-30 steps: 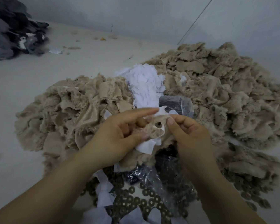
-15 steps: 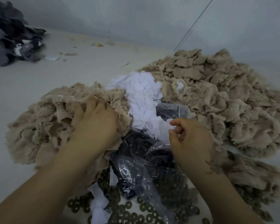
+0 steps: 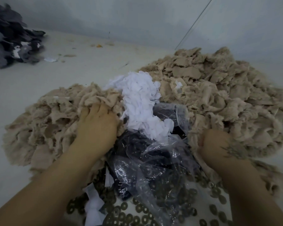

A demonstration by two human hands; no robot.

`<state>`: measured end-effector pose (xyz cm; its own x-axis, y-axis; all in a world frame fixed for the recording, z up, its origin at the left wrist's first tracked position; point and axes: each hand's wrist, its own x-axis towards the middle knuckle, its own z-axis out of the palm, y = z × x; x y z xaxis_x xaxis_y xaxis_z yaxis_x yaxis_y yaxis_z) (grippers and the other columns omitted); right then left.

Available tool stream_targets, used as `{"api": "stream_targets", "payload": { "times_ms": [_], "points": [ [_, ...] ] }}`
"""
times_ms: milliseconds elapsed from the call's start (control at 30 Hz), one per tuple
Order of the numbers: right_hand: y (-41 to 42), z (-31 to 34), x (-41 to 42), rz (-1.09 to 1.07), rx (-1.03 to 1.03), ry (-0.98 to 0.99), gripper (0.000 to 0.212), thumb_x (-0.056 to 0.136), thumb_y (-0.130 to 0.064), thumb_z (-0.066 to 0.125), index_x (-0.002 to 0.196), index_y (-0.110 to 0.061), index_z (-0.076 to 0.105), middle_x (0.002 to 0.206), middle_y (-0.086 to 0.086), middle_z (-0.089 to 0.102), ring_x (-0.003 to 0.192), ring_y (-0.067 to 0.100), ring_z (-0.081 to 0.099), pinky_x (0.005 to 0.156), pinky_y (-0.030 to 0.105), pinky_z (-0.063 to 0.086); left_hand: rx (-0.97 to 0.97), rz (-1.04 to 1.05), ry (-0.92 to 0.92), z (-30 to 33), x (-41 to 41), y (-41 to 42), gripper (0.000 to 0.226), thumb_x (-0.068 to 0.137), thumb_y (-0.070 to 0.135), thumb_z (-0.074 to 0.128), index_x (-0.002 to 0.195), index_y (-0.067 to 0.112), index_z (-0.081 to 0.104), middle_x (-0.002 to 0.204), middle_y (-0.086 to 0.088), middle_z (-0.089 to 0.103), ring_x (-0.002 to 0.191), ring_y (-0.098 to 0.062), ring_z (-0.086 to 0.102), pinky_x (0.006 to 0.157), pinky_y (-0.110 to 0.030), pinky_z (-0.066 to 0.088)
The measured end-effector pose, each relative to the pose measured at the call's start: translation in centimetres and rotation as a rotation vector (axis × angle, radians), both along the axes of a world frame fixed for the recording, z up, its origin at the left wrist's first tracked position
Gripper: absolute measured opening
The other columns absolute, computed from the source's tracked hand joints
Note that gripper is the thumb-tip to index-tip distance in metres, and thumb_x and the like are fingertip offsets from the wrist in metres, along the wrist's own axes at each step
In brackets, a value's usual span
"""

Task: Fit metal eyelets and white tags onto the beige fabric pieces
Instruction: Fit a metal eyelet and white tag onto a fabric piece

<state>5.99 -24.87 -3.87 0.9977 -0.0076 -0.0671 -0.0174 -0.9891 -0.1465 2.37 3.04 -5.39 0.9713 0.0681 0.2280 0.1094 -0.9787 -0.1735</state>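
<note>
Two heaps of beige fabric pieces lie on the pale surface, a left heap (image 3: 39,121) and a larger right heap (image 3: 219,88). A mound of white tags (image 3: 137,101) sits between them. Flat metal eyelets (image 3: 137,214) are scattered near me, partly under a clear plastic bag (image 3: 153,160) with dark contents. My left hand (image 3: 95,126) rests on the left heap, fingers stretched forward with their tips under the fabric. My right hand (image 3: 219,144) is at the near edge of the right heap, its fingers curled down into a beige fabric piece and mostly hidden.
A pile of dark grey fabric (image 3: 8,38) lies at the far left. Small scraps (image 3: 98,45) dot the surface near the grey wall (image 3: 137,17) behind. A few white tags (image 3: 93,204) lie among the eyelets near me.
A second ago both hands held one beige piece with an eyelet in front of me. The left hand has since gone onto the left heap, and the right hand has dropped into the right heap.
</note>
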Motion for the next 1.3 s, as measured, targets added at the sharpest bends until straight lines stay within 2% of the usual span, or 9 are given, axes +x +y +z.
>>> {"api": "stream_targets", "payload": {
  "times_ms": [233,400,567,767,867,967,1100,1200,1300],
  "points": [
    [0.4,0.8,0.2,0.003,0.165,-0.301,0.013,0.089,-0.012,0.06,0.08,-0.015,0.051,0.088,0.011,0.06,0.077,0.023,0.046,0.069,0.03,0.032,0.067,0.035,-0.037,-0.5,-0.1,0.5,0.025,0.084,0.009,0.06,0.105,-0.003,0.067,0.125,-0.024,0.058,0.125,-0.043,0.045,0.105,-0.066,0.027],
    [2.2,2.3,-1.9,0.044,0.367,-0.617,0.014,0.091,-0.012,0.056,0.083,-0.02,0.048,0.077,-0.005,0.048,0.069,0.019,0.047,0.059,0.028,0.03,-0.048,-0.142,-0.269,1.0,-1.5,-1.5,0.006,0.076,0.009,0.068,0.072,0.005,0.066,0.098,-0.013,0.065,0.109,-0.038,0.054,0.09,-0.058,0.038],
    [4.0,2.5,-3.4,0.237,0.65,-0.686,0.011,0.097,-0.019,0.05,0.091,-0.028,0.046,0.069,-0.018,0.05,0.06,-0.003,0.052,0.048,0.013,0.035,-0.088,-0.291,-0.358,1.3,-2.6,-2.5,0.005,0.08,0.005,0.068,0.075,0.004,0.067,0.088,-0.011,0.066,0.101,-0.036,0.059,0.106,-0.07,0.025],
    [5.4,1.4,-4.3,0.438,0.923,-0.492,0.013,0.096,-0.022,0.055,0.089,-0.033,0.053,0.076,-0.013,0.06,0.062,0.006,0.057,0.05,0.016,0.041,-0.983,-0.506,-0.13,1.8,-3.9,-5.6,0.055,0.08,0.032,0.065,0.134,0.03,0.051,0.115,0.008,0.064,0.108,-0.008,0.058,0.093,-0.031,0.048],
    [6.0,1.0,-4.6,0.524,0.874,-0.453,0.004,0.093,-0.033,0.054,0.09,-0.034,0.058,0.084,-0.016,0.065,0.069,0.004,0.063,0.054,0.015,0.046,-1.327,-0.468,-0.165,1.5,-3.6,-6.1,0.039,0.082,-0.004,0.064,0.112,0.02,0.072,0.098,0.009,0.074,0.088,-0.005,0.069,0.072,-0.023,0.056],
    [5.7,0.8,-4.2,0.432,0.847,-0.456,0.012,0.093,-0.038,0.05,0.092,-0.034,0.062,0.084,-0.02,0.066,0.078,-0.004,0.064,0.061,0.013,0.049,-1.419,-0.406,-0.265,1.1,-3.5,-5.2,0.047,0.082,-0.02,0.054,0.092,0.019,0.077,0.084,0.006,0.076,0.077,-0.009,0.072,0.063,-0.024,0.057],
    [4.6,0.5,-3.2,0.355,0.683,-0.377,0.034,0.094,-0.012,0.058,0.119,-0.035,0.061,0.113,-0.02,0.06,0.102,0.0,0.058,0.082,0.021,0.048,-1.613,-0.407,-0.204,1.2,-3.9,-4.1,0.042,0.089,-0.013,0.057,0.084,0.022,0.08,0.089,0.003,0.076,0.083,-0.013,0.073,0.068,-0.022,0.057],
    [5.0,0.6,-3.4,0.474,0.716,-0.21,0.057,0.092,-0.017,0.063,0.142,-0.037,0.046,0.136,-0.026,0.051,0.121,-0.008,0.049,0.095,0.015,0.044,-1.858,-0.339,-0.084,1.4,-4.1,-3.7,0.04,0.084,-0.012,0.053,0.079,0.017,0.08,0.089,-0.006,0.076,0.081,-0.023,0.072,0.065,-0.027,0.057],
    [5.5,0.0,-3.7,0.575,0.657,-0.202,0.053,0.09,-0.022,0.067,0.138,-0.036,0.05,0.116,-0.035,0.054,0.104,-0.021,0.049,0.084,-0.003,0.038,-2.044,-0.291,0.022,1.6,-4.0,-3.2,0.026,0.079,0.006,0.053,0.084,0.008,0.078,0.088,-0.022,0.072,0.081,-0.032,0.067,0.065,-0.033,0.057]
  ]
}}
